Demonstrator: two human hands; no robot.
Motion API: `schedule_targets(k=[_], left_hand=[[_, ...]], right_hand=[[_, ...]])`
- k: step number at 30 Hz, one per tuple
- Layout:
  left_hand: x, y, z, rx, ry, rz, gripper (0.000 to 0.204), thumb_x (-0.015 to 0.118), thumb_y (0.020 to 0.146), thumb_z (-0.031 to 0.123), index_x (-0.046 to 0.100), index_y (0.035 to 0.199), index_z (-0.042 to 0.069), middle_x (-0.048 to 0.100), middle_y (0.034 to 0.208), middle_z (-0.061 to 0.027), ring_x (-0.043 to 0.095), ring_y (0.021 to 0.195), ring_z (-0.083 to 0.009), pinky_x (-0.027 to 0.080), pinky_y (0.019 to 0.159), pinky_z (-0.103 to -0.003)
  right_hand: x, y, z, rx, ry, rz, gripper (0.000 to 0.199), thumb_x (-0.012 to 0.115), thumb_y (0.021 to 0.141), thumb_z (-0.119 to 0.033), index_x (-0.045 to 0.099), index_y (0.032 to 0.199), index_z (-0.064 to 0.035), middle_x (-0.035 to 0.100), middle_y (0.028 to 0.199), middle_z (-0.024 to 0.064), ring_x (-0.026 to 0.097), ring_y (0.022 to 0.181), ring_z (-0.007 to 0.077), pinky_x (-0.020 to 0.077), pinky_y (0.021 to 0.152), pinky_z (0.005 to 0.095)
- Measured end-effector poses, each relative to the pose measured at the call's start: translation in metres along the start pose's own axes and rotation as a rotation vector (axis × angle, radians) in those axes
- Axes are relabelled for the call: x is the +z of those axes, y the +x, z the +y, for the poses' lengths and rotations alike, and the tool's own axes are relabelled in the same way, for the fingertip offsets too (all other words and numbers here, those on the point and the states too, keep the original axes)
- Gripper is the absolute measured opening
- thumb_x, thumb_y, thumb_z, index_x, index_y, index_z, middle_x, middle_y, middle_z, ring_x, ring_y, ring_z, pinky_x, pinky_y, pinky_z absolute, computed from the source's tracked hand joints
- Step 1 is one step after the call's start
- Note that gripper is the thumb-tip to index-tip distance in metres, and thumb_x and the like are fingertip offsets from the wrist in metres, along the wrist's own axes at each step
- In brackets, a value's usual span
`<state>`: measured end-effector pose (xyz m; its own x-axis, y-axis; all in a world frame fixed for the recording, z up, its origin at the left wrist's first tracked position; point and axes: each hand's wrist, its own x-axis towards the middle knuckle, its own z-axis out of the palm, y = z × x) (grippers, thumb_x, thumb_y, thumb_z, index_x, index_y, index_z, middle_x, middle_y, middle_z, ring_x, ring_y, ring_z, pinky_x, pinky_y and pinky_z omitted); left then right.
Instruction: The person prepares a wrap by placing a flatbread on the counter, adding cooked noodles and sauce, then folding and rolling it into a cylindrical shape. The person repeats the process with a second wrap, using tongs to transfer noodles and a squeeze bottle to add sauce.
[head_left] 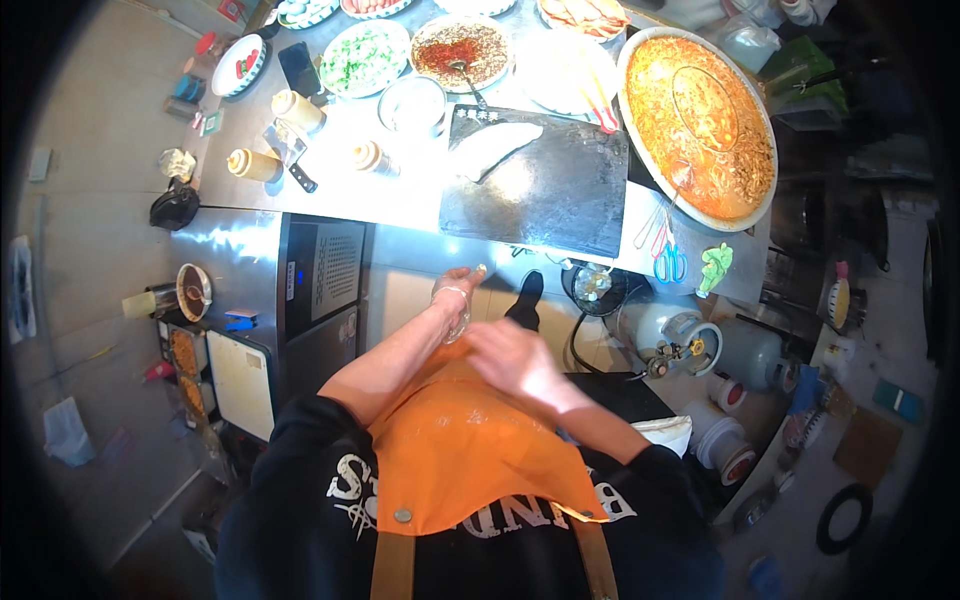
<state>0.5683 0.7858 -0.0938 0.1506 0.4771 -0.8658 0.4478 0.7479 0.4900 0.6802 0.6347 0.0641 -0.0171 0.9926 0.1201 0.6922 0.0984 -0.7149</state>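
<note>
Left hand (458, 288) is up near the surface (400, 205) edge w/ a clear plastic glove (452, 312) over wrist & fingers; can't tell if it's open or closed. Right hand (508, 352) is bare, fingers curled, pinching the glove cuff just beside the left wrist, above the orange apron (470, 450). Fish (495, 148) lies on a dark cutting board (550, 190), well apart.

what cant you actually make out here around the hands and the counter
- Head view: left hand seems to wear a thin clear glove; motion blur hides whether it is fully on.
- Right hand is blurred, its fingers indistinct, so its grip cannot be told.
- Pale flat fillet-shaped piece on the dark cutting board: glare washes out what it is.
- Small plates at the top are cut off by the picture edge.
</note>
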Motion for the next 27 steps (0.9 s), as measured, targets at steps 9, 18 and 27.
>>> schedule_targets(k=[9,18,27], left_hand=[[-0.119,0.044,-0.056,0.017,-0.041,-0.029,0.075,0.083,0.092,0.040,0.058,0.147,-0.004,0.063,0.146,-0.0227,0.061,0.131,-0.0335,0.046,0.113,-0.042],[-0.128,0.115,-0.183,0.646,0.251,0.109,0.074,0.055,0.109,0.023,0.016,0.170,0.005,0.023,0.174,-0.0250,0.023,0.160,-0.0423,0.020,0.131,-0.046],[-0.114,0.023,-0.261,0.644,0.340,-0.663,0.069,0.066,0.102,0.016,0.037,0.164,0.009,0.011,0.177,-0.0203,0.009,0.163,-0.0428,0.022,0.131,-0.049]], right_hand=[[0.208,0.076,-0.022,0.248,-0.437,-0.563,0.027,0.059,0.092,-0.013,0.071,0.111,0.0033,0.068,0.115,0.0153,0.067,0.102,0.0330,0.0609,0.079,0.0449],[0.345,0.062,0.108,0.271,-0.053,-0.499,0.050,0.057,0.096,-0.021,0.057,0.142,-0.0038,0.065,0.135,0.0207,0.062,0.120,0.0380,0.0462,0.103,0.0496],[0.347,0.008,0.326,0.833,-0.624,0.406,0.030,0.053,0.102,-0.008,0.062,0.125,0.0071,0.065,0.118,0.0288,0.062,0.110,0.0459,0.0485,0.102,0.0528]])
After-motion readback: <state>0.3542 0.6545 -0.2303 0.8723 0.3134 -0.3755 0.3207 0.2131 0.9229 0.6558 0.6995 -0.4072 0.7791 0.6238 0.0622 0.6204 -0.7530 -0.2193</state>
